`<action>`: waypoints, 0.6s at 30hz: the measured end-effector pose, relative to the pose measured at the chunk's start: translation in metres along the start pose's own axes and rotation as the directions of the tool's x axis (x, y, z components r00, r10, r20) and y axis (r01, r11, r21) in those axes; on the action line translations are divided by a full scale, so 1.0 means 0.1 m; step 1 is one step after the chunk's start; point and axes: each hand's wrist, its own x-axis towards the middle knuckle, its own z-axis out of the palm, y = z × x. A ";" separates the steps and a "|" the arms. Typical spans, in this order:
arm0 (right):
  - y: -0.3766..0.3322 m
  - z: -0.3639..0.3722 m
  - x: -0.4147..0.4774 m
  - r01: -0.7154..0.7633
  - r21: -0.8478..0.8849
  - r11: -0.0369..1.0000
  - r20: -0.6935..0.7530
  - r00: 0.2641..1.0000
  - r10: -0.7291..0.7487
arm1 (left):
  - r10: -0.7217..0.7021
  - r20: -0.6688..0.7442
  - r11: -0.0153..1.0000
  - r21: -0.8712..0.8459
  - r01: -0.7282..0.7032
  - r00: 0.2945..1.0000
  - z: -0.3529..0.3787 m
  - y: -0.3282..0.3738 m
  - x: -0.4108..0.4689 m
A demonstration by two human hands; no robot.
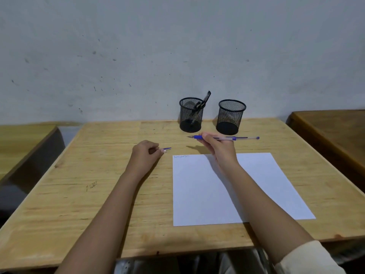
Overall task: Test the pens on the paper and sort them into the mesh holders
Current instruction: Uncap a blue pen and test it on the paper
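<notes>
My right hand (219, 147) grips an uncapped blue pen (243, 138), held level above the table with its tip pointing left. My left hand (147, 153) pinches the pen's clear cap with a blue clip (166, 149), just left of the paper. The white paper (256, 184) lies flat in front of me, with small scribbles at its top left corner. Two black mesh holders stand at the back edge: the left holder (191, 115) has a dark pen leaning in it, the right holder (231, 116) looks empty.
The wooden table (88, 175) has a small pen mark on its left half. Other wooden tables (335, 131) stand close on both sides. A grey wall rises right behind the holders.
</notes>
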 end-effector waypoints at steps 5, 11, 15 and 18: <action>0.02 0.04 -0.01 0.007 -0.138 0.990 0.011 1.000 -0.005 | 0.085 -0.041 0.996 -0.009 -0.086 0.996 0.01 0.14 -0.12; 0.06 0.16 -0.03 -0.060 -0.045 0.997 -0.072 0.996 0.056 | 0.207 0.247 0.972 0.058 -0.227 0.947 0.15 0.13 -0.35; 0.07 0.19 0.02 -0.098 0.037 0.995 -0.006 0.995 0.098 | 0.147 0.388 0.948 0.207 -0.242 0.910 0.18 0.07 -0.39; 0.08 0.23 0.07 -0.073 -0.139 0.988 -0.016 0.997 0.071 | 0.154 0.392 0.924 0.268 -0.273 0.907 0.19 0.10 -0.42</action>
